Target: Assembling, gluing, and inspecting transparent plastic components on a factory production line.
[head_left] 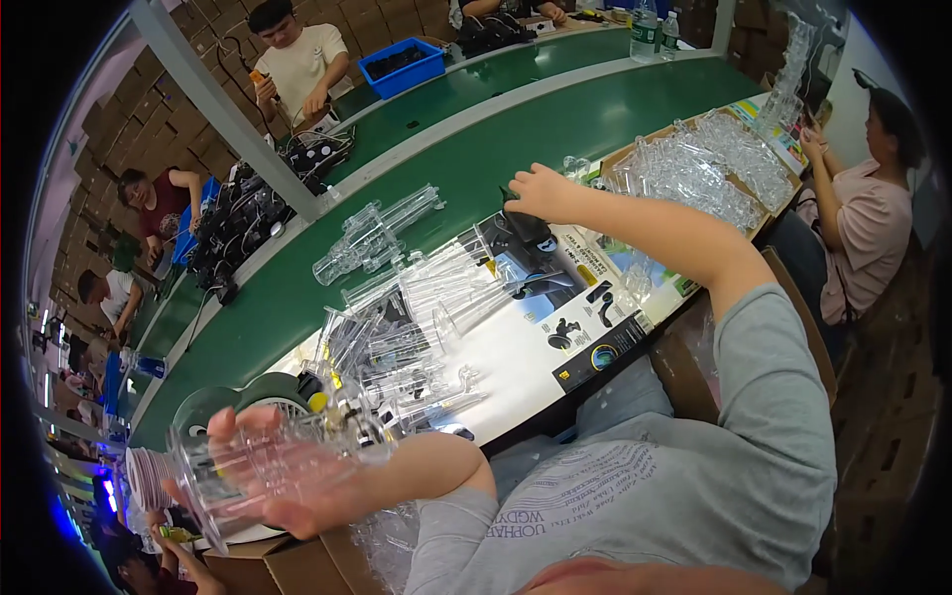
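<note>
In my left hand, at the lower left, is a clear plastic tubular part with a wide round flange; my fingers curl round it, and small metal-looking pieces show near its inner end. My right hand reaches across the bench, its fingers closed at the top of a black object with a tapered tip, whose kind I cannot make out. Between my hands, clear plastic rods and tubes lie in a loose heap on printed cardboard. Beyond them, a clear tubular assembly lies on the green belt.
A box of clear plastic parts stands at the right, beside a seated person. A small green fan is behind my left hand. Across the green belt, a metal post, black parts, a blue bin and several workers.
</note>
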`<state>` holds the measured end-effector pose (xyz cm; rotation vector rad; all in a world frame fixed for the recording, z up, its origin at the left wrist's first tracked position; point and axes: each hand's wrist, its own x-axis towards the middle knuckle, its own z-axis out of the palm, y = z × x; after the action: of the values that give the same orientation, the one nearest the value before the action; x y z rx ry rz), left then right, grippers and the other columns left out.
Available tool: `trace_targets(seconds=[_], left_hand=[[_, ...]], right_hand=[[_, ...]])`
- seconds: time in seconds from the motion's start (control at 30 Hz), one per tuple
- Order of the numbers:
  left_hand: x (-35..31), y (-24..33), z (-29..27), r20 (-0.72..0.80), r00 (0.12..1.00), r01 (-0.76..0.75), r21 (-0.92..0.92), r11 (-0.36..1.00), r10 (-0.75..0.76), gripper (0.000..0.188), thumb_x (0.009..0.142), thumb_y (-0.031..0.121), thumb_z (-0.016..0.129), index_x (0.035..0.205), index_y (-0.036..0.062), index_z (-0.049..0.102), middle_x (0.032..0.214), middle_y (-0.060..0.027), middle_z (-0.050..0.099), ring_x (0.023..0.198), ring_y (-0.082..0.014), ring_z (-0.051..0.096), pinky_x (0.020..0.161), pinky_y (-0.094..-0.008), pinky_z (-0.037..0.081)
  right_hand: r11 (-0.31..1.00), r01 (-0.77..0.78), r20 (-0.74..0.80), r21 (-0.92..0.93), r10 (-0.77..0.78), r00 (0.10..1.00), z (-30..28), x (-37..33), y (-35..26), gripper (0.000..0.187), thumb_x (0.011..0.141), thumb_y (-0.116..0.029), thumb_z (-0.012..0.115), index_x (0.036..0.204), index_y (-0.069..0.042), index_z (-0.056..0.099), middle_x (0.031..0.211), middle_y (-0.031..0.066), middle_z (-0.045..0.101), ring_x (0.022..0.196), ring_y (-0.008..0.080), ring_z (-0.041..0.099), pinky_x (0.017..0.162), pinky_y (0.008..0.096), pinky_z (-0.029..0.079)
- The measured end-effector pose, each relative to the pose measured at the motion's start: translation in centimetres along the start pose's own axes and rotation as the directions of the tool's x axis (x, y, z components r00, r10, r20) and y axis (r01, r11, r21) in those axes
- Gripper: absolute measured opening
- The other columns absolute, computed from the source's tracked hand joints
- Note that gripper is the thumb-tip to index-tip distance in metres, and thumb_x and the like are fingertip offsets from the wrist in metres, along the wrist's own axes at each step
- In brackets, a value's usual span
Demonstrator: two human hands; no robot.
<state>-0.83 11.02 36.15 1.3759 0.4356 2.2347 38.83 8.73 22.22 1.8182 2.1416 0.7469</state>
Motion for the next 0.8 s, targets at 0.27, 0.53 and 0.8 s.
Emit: trace_targets(seconds=[0.27, 0.53, 0.8], left_hand=[[0.4, 0.5, -2.5, -0.073, 0.993, -0.105, -0.23, 0.968, 0.091, 0.081, 0.081, 0.057, 0.05, 0.142, 0.0102, 0.024, 0.114, -0.022, 0.045, 0.079, -0.0235, 0.048, 0.066, -0.0321, 0.035], [1.0, -0.8, -2.7, 0.107, 0.99, -0.045, -0.405, 0.913, 0.096, 0.088, 0.079, 0.048, 0.059, 0.145, 0.012, 0.015, 0.111, -0.0199, 0.05, 0.08, -0.0225, 0.054, 0.07, -0.0324, 0.043], [1.2, -3.3, 1.5, 0.367, 0.872, 0.34, 0.023, 0.94, -0.324, 0.097, 0.071, 0.016, 0.073, 0.145, 0.0101, 0.01, 0.103, -0.0176, 0.058, 0.092, -0.0213, 0.058, 0.082, -0.0318, 0.045]], right_hand=[[0.943, 0.32, -0.087, -0.092, -0.328, 0.941, 1.7, 1.1, -0.6, 0.02, 0.08, -0.018, 0.056, 0.099, -0.02, 0.059, 0.098, 0.0036, 0.056, 0.1, 0.0191, 0.051, 0.078, 0.0348, 0.04], [0.906, 0.42, -0.192, -0.061, -0.423, 0.885, 0.4, 1.0, -0.1, 0.019, 0.078, -0.017, 0.053, 0.096, -0.014, 0.056, 0.084, -0.0008, 0.056, 0.086, 0.0161, 0.054, 0.072, 0.032, 0.04], [0.901, 0.018, -0.479, 0.434, 0.213, 0.852, -10.6, 2.0, -2.8, 0.063, 0.054, -0.009, 0.076, 0.113, -0.01, 0.054, 0.086, 0.0039, 0.055, 0.084, 0.0213, 0.055, 0.072, 0.0345, 0.045]])
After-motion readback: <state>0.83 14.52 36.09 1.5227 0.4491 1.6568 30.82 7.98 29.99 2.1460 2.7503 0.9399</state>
